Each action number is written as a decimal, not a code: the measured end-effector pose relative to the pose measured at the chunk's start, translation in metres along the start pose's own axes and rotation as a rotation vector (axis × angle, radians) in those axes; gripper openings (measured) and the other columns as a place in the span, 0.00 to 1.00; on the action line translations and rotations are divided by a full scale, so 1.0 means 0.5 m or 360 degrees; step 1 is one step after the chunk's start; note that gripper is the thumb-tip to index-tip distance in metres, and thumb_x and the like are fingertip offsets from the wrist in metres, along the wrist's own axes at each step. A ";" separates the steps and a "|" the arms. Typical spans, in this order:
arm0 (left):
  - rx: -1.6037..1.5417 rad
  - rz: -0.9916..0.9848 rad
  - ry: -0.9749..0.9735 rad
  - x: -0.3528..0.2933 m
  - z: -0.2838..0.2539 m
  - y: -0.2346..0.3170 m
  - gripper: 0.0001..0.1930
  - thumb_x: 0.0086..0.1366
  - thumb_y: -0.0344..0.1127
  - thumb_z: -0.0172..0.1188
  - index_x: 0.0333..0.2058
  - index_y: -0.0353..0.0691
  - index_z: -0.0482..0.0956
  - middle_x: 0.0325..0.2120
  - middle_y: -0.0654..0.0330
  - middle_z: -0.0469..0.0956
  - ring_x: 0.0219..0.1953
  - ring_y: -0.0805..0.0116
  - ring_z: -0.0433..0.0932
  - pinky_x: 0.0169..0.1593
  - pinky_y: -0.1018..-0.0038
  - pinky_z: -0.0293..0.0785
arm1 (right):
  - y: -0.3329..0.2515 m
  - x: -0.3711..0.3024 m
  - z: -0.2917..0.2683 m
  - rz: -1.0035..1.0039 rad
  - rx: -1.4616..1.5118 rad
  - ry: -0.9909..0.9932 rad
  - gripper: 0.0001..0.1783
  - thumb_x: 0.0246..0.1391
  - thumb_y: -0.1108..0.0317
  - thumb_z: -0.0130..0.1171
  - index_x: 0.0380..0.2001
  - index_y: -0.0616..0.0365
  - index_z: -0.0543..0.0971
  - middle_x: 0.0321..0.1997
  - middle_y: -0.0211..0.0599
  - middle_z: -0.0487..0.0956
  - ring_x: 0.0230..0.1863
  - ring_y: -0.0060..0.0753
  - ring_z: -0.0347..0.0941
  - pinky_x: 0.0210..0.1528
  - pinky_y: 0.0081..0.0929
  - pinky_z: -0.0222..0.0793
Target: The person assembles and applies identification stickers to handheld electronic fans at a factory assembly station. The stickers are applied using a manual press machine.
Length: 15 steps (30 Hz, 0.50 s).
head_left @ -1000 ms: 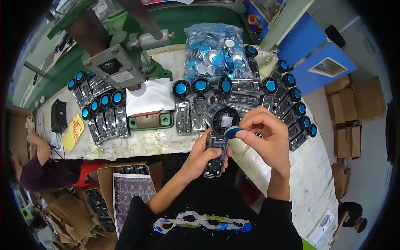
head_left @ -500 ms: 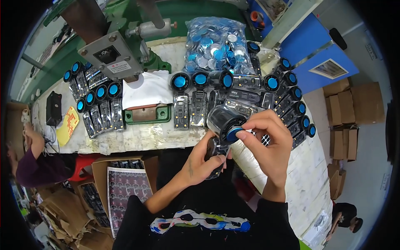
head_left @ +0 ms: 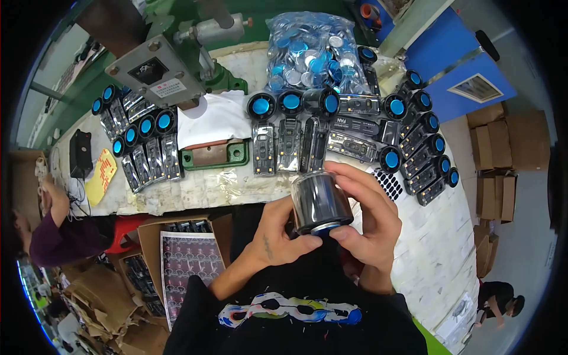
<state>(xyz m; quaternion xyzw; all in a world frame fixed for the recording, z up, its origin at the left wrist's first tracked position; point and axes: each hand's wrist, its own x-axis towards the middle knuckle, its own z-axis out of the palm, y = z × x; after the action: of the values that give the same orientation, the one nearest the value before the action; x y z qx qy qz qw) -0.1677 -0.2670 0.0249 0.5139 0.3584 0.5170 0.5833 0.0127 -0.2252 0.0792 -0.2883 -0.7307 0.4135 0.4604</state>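
Your left hand [head_left: 278, 234] has its grip on the fan [head_left: 321, 200] near the table [head_left: 435, 239], thumb by its blue cap [head_left: 326, 228], seemingly steadying it. Your right hand's [head_left: 371, 228] grip spans it, fingers behind, thumb at the cap, likely bracing one against another.

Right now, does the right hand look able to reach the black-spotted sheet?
Probably yes: the black-spotted sheet lies just beyond the right hand and nothing seems to block it, though that hand is holding the handheld fan.
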 end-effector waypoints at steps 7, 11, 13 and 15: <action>0.0458 0.0271 -0.0028 0.004 -0.008 0.019 0.29 0.49 0.48 0.69 0.43 0.29 0.77 0.27 0.52 0.79 0.26 0.60 0.80 0.33 0.72 0.75 | 0.012 -0.010 0.028 -0.0017 0.0352 0.0158 0.38 0.43 0.60 0.73 0.55 0.68 0.72 0.56 0.60 0.73 0.56 0.53 0.73 0.58 0.39 0.68; 0.0382 0.0376 0.0007 0.006 -0.002 0.008 0.28 0.50 0.50 0.68 0.40 0.29 0.78 0.25 0.53 0.79 0.24 0.61 0.80 0.31 0.73 0.75 | 0.012 -0.003 0.026 -0.0062 0.0253 0.0058 0.40 0.39 0.61 0.75 0.55 0.69 0.73 0.52 0.59 0.75 0.53 0.51 0.75 0.55 0.38 0.70; 0.0337 0.0388 0.0022 0.006 -0.001 0.003 0.28 0.51 0.52 0.67 0.39 0.29 0.79 0.24 0.53 0.79 0.23 0.61 0.80 0.30 0.73 0.75 | 0.005 -0.001 0.032 -0.0115 0.0151 0.0104 0.38 0.38 0.63 0.75 0.53 0.71 0.74 0.51 0.59 0.76 0.50 0.49 0.76 0.52 0.36 0.72; 0.0338 0.0427 0.0026 0.001 -0.005 -0.007 0.29 0.53 0.56 0.63 0.37 0.30 0.79 0.24 0.54 0.79 0.22 0.62 0.80 0.29 0.73 0.74 | -0.006 0.002 0.041 -0.0119 0.0080 0.0144 0.37 0.38 0.64 0.75 0.52 0.71 0.75 0.50 0.58 0.76 0.49 0.49 0.76 0.51 0.35 0.72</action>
<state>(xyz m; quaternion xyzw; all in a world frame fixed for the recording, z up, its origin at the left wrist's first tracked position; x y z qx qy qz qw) -0.1691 -0.2655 0.0212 0.6117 0.3440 0.5535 0.4485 -0.0064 -0.2326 0.0775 -0.2675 -0.7088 0.4007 0.5152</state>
